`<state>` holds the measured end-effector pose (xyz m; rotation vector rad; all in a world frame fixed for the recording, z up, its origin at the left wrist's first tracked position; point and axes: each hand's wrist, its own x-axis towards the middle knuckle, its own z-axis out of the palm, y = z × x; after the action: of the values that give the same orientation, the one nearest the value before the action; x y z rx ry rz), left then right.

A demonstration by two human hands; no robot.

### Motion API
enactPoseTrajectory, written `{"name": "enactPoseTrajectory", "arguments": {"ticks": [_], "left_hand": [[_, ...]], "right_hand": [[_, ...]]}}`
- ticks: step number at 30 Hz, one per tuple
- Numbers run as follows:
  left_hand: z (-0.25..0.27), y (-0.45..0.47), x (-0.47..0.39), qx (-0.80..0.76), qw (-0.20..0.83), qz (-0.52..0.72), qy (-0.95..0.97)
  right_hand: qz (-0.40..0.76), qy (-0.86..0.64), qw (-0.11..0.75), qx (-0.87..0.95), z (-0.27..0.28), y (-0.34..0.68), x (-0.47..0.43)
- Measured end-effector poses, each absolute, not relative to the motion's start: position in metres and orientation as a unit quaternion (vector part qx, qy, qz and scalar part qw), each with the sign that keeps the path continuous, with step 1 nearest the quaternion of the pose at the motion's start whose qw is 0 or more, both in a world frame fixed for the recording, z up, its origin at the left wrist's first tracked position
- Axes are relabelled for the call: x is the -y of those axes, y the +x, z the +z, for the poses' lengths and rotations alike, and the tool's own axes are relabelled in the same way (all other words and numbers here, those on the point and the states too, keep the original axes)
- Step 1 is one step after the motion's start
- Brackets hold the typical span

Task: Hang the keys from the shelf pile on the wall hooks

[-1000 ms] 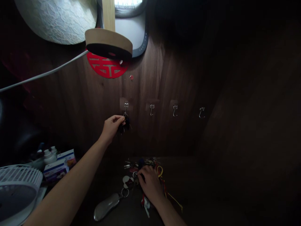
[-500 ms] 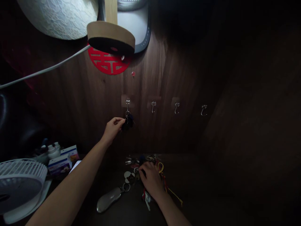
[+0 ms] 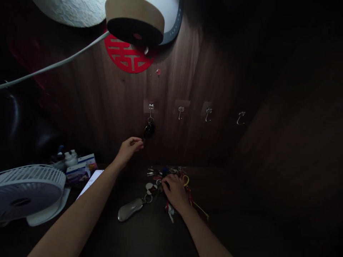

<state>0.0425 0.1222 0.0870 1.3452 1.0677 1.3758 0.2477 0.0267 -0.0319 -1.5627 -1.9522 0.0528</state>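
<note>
A bunch of dark keys hangs by its ring from the leftmost wall hook. At its lower end is my left hand, thumb and fingers pinched together on what looks like the tip of one dark piece. My right hand rests on a pile of keys lying on the dark surface, its fingers curled down and partly hidden among them. From this pile stick out a yellow cord, red straps and a white round tag. A silver oval key fob lies left of the pile.
Three bare hooks continue along the wooden wall to the right. Above are a red paper cutout, a round lamp-like head with a white cable, and caps. A white fan, a phone and small boxes stand left.
My left fingers have slid down from the upper part of the hanging keys to their lower end. My right hand stays on the pile. The whole view has shifted slightly.
</note>
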Motion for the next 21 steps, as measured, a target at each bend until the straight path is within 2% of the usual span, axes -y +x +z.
{"name": "enactPoseTrajectory", "arguments": {"ticks": [12, 21], "left_hand": [[0.025, 0.019, -0.082, -0.467, 0.476, 0.507, 0.546], [0.002, 0.038, -0.031, -0.471, 0.43, 0.439, 0.633]], "right_hand": [[0.021, -0.587, 0.319, 0.744, -0.036, 0.248, -0.029], [0.026, -0.6, 0.301, 0.741, -0.032, 0.247, -0.026]]}}
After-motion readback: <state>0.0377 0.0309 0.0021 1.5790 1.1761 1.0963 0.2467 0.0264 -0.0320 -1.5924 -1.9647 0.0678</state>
